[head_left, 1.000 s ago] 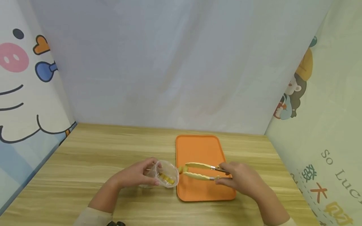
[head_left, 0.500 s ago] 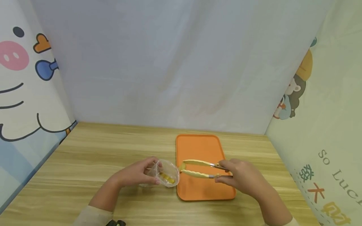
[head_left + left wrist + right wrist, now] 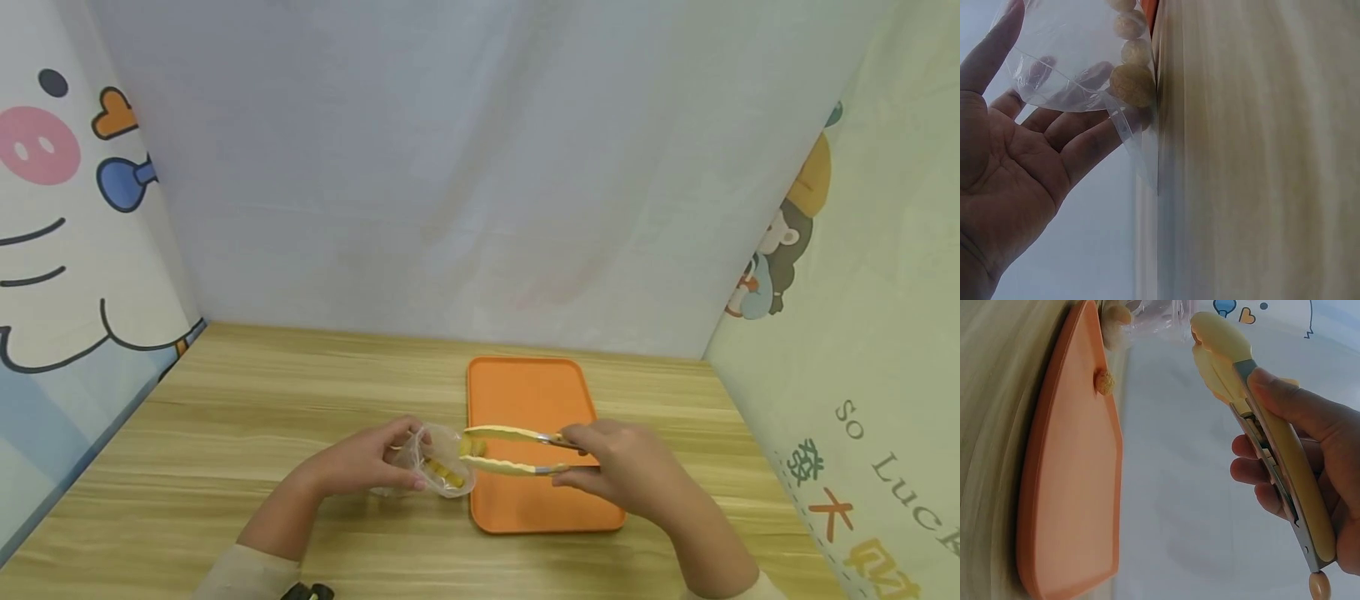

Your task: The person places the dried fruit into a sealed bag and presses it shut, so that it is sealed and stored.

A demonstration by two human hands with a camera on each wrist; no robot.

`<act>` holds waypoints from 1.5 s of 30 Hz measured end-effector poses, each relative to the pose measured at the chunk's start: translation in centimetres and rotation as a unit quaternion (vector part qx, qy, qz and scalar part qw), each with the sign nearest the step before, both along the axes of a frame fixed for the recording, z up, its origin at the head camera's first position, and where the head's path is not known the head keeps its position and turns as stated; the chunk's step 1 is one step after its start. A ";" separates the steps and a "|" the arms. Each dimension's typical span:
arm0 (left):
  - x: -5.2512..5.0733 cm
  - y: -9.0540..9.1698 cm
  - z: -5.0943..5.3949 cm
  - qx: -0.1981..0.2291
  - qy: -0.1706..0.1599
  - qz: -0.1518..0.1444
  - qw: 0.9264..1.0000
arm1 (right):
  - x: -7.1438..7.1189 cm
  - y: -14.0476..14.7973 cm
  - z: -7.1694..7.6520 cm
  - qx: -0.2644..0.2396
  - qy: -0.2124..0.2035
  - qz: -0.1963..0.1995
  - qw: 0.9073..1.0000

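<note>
On the wood-grain table (image 3: pixel 300 383), your left fingers (image 3: pixel 1088 150) grasp a clear bag (image 3: pixel 441 440) of yellow pieces (image 3: pixel 444 474), its mouth turned toward the tongs (image 3: pixel 502 467), probably for easy access; your right fingers (image 3: pixel 1249 470) grasp those tongs, tips at the mouth; the orange tray (image 3: pixel 532 392) reaches farther back

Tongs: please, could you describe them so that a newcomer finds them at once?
On the wood-grain table lies an orange tray. Above it, the right hand grips the tongs, which point toward the clear plastic bag held by the left hand. Their scalloped pale-yellow ends and metal arms set them apart from the rimmed tray and see-through bag.
</note>
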State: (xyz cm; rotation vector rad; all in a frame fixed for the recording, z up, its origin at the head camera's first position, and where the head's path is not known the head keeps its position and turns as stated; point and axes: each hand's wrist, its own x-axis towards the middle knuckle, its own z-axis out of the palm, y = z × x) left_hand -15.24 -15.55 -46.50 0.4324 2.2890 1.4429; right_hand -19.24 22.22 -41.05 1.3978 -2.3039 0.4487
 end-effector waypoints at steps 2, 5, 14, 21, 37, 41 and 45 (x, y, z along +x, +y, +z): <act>0.0 0.0 0.0 -0.003 -0.001 0.002 1.000 | 0.0 -0.3 0.0 0.003 -0.001 0.003 1.000; 0.0 0.0 0.0 -0.004 -0.001 0.003 1.000 | 0.0 -0.8 0.0 0.010 -0.001 0.003 1.000; 0.0 0.2 0.0 0.011 -0.009 -0.008 1.000 | 0.0 -1.8 -0.4 0.014 0.001 0.015 1.000; 0.0 0.2 -0.1 0.007 -0.002 -0.010 1.000 | 0.0 -2.3 -0.4 0.016 -0.017 0.021 1.000; 0.0 0.3 -0.1 0.001 0.006 -0.008 1.000 | -0.4 -2.2 0.1 -0.001 -0.020 0.028 0.999; 0.0 0.2 -0.1 -0.004 0.007 -0.008 1.000 | -1.0 -1.6 0.4 -0.010 -0.004 0.018 1.000; -0.1 0.1 -0.1 -0.009 0.007 -0.006 1.000 | -1.6 -0.9 0.7 -0.018 -0.001 0.005 1.000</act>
